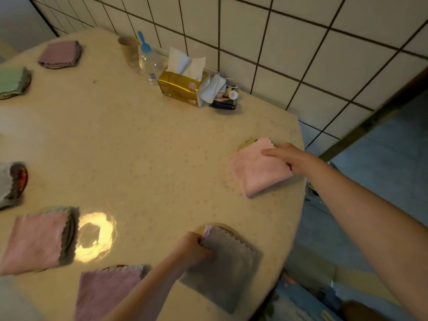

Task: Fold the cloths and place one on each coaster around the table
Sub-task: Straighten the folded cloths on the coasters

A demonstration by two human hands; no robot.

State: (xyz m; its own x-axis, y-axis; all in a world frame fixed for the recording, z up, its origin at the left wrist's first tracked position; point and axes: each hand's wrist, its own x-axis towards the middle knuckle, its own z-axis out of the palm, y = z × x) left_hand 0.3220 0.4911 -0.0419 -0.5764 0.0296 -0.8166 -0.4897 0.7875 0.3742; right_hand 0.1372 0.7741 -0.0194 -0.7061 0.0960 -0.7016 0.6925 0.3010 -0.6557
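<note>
A folded pink cloth (257,169) lies near the table's right edge over a yellow coaster (247,142) that peeks out at its far corner. My right hand (289,157) rests on that cloth with straight fingers. A folded grey cloth (228,269) lies at the near right over another yellow coaster (225,227). My left hand (194,250) grips the grey cloth's left edge with curled fingers. More folded cloths sit around the table: pink (106,293), pink on green (37,239), grey (9,184), green (12,82), mauve (60,54).
Against the tiled wall (301,42) stand a gold tissue box (181,85), a clear bottle with a blue cap (149,59), a cardboard tube (127,47) and a small tray of odds (225,97). The round table (139,147) ends at the right above a blue floor.
</note>
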